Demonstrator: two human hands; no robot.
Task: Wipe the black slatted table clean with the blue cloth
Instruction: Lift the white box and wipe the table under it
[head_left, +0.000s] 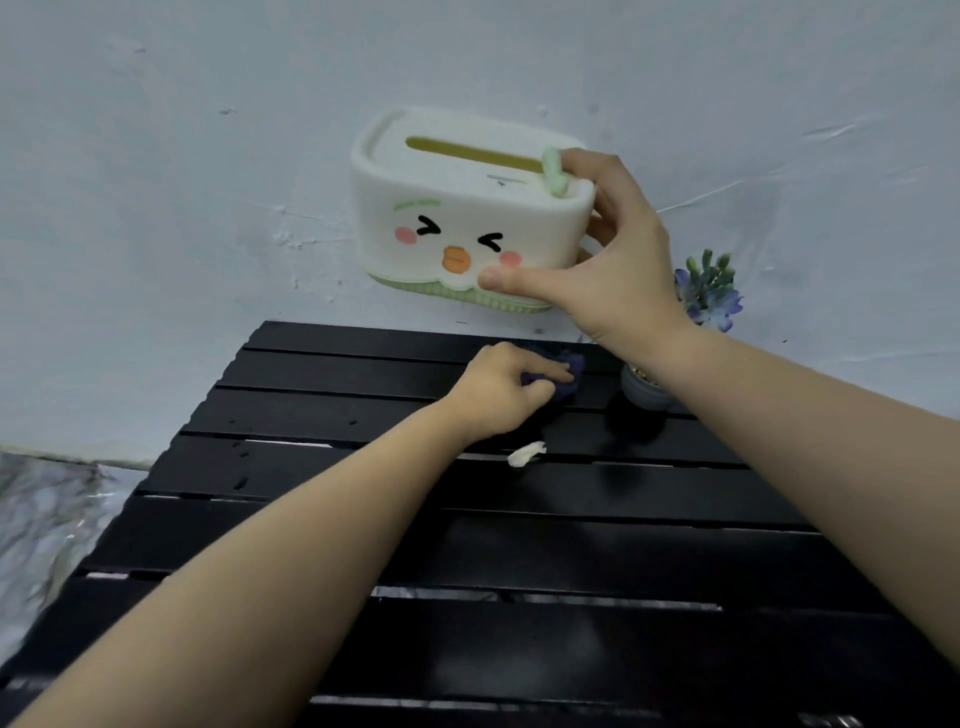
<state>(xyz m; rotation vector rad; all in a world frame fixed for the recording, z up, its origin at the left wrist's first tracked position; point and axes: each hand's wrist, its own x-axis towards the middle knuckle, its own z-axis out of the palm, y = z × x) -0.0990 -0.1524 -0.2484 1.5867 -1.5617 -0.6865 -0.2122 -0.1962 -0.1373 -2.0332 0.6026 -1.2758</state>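
Landmark: the tissue box (467, 218), white with a duck face, is what I place everything else by.

Tissue box: it is up in the air in front of the wall, above the far edge of the desk (571, 545). I think it is lifted so the spot under it can be wiped.

Right hand: the right hand (613, 260) holds the right end of the tissue box. Its grip is clamped on the box, thumb on the front by the bottom edge, other fingers over the top corner and behind.

Left hand: the left hand (504, 387) is just below the tissue box, down on the desk. Its grip is pressed and curled onto the blue cloth (561, 374).

Blue cloth: it is bunched up under the left hand, flat on the far slats right beneath the tissue box. That looks like the place where the box would stand.

White scrap: a small white scrap (525, 453) lies on the desk, a little nearer to the person than the cloth. It is not wiped away yet.

Plant pot: a little pot (641, 389) with a blue flower plant (709, 293) stands on the desk, below and to the right of the tissue box, partly hidden by the right arm.

Desk: black slats with thin gaps. The near part shows nothing lying on it, so the job looks partly done to me.
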